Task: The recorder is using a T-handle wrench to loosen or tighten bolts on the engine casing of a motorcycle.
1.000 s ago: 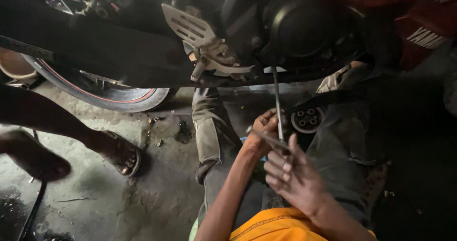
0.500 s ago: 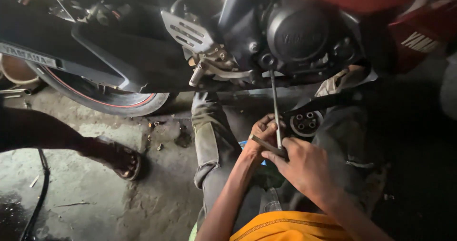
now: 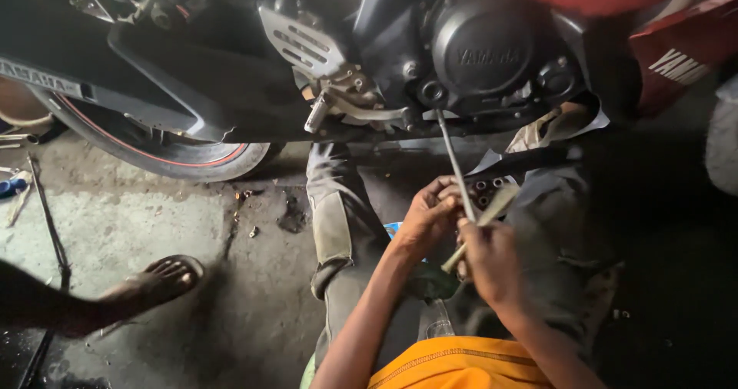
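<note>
Since half a second ago we see our right hand (image 3: 492, 260) shifted a little up along the long rod (image 3: 455, 166), and the sandalled foot (image 3: 157, 280) at lower left has slid further into view. Rod's long axis runs nearly upright, leaning slightly: top end points up-left into the black engine case (image 3: 480, 47) of the motorbike, bottom end comes down to our hands over our lap. Left hand (image 3: 429, 218) curls round the lower rod, fingers wrapped and pressed together. Right hand is closed on a short pale crossbar handle (image 3: 484, 221), which lies diagonal, high end up-right, low end down-left. Handle crosses the rod just at the hands. We sit on the floor, grey trouser legs (image 3: 338, 227) stretched under the bike. Rear tyre (image 3: 165, 154) with red rim stripe sits left, well apart from the hands. Footpeg (image 3: 317, 112) hangs above the left knee.
</note>
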